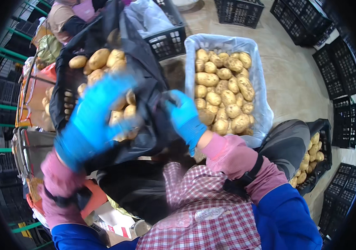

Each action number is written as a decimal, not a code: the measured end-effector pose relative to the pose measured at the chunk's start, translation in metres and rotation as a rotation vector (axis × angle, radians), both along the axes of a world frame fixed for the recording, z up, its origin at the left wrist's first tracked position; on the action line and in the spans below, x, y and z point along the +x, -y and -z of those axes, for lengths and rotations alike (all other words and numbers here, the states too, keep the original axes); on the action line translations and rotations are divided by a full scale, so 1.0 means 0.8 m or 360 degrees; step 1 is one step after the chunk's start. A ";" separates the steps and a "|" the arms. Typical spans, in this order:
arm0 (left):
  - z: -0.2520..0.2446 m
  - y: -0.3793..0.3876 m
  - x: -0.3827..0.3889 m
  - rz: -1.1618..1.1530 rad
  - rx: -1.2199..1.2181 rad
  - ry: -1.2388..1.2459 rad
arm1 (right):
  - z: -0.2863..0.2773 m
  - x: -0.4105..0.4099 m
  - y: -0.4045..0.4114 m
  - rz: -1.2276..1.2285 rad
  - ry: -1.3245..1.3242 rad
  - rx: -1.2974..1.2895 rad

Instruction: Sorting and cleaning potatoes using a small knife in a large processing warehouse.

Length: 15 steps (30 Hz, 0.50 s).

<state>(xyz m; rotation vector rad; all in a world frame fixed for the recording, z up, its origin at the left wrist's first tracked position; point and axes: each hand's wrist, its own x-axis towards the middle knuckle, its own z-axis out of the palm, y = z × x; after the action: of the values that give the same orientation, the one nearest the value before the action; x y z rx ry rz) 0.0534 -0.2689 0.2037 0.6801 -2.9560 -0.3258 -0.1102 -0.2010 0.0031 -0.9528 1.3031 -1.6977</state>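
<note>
Potatoes (pixel 99 58) lie in a crate lined with black cloth (pixel 143 72) in front of me on the left. Over this crate is my left hand (pixel 98 112) in a blue glove, blurred by motion; whether it holds anything is unclear. My right hand (pixel 181 109), gloved in blue too, is at the crate's right edge with its fingertips by the black cloth, and something dark shows at them. Right of that hand stands a crate with a pale plastic liner (pixel 262 103), filled with several potatoes (pixel 228 97).
Behind stands a black plastic crate (pixel 167 42) holding pale plastic sheeting. A person (pixel 62 22) sits at the upper left. More potatoes (pixel 312 153) fill a black crate beside my right knee. Stacked black crates (pixel 338 68) line the right side.
</note>
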 end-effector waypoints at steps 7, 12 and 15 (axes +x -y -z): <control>0.030 -0.082 -0.061 -0.0402 -0.0009 -0.0042 | 0.108 -0.223 0.052 0.0307 -0.1966 0.0909; 0.032 -0.084 -0.060 -0.0510 0.0065 -0.0124 | 0.177 -0.396 0.101 -0.0224 -0.2360 0.1070; 0.037 -0.089 -0.054 -0.0552 0.0041 -0.0195 | 0.172 -0.425 0.115 -0.0260 -0.2060 0.0844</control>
<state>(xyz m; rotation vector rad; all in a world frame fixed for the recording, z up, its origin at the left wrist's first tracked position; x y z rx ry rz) 0.0105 -0.1973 0.1745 1.1106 -2.6575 -0.3599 -0.4504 -0.2927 -0.1343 -1.8174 2.1946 -0.3818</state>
